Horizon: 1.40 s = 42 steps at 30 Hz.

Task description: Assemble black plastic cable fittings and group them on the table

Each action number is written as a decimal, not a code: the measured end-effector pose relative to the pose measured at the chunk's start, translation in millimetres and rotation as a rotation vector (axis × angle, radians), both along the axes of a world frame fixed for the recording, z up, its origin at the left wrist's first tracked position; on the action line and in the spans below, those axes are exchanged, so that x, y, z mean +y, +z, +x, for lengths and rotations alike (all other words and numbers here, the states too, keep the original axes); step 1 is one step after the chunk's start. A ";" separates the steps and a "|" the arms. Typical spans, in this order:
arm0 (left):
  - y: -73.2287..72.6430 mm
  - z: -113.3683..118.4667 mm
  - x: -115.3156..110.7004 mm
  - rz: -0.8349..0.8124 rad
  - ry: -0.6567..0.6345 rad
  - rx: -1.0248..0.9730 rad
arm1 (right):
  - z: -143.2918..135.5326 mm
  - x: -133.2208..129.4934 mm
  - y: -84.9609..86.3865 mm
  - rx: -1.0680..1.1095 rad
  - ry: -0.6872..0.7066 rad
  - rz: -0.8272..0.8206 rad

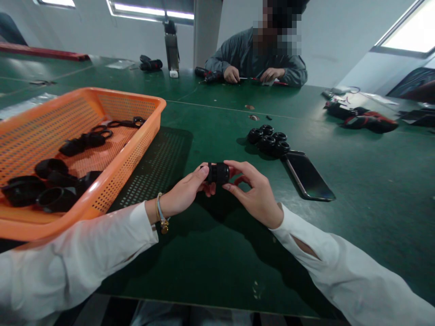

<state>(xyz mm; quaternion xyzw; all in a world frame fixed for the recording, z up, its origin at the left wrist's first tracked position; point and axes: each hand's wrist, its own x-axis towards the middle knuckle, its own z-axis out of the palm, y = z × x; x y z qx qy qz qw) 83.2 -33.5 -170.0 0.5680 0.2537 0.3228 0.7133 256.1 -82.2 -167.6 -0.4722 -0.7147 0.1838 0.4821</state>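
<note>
Between my hands, above the green table [217, 267], is a black ribbed cylindrical part [218, 173], lying sideways. My left hand [185, 190] is closed on its left end, thumb on top. The fingertips and thumb of my right hand [253, 190] pinch its right end. Beyond my right hand sits a cluster of several black ring-shaped parts [268, 139] with round openings. A dark smartphone [309, 175] lies beside them, to the right of my right hand.
An orange perforated basket [125, 176] at left holds several black parts [56, 199] and black-handled scissors [125, 122]. Across the table, a person [251, 54] handles a thin red and black item; a power drill [209, 75] lies nearby. A red and black item [369, 118] lies far right.
</note>
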 end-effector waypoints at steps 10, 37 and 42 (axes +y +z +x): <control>-0.1 0.2 -0.4 0.008 0.007 0.017 | 0.7 -0.7 0.9 -0.021 -0.007 -0.020; 1.2 0.6 -1.5 0.026 0.011 0.036 | 1.2 -0.3 0.5 -0.013 -0.011 -0.059; 1.4 0.8 -1.9 0.018 0.005 0.026 | 0.2 -0.5 0.3 -0.008 -0.010 -0.060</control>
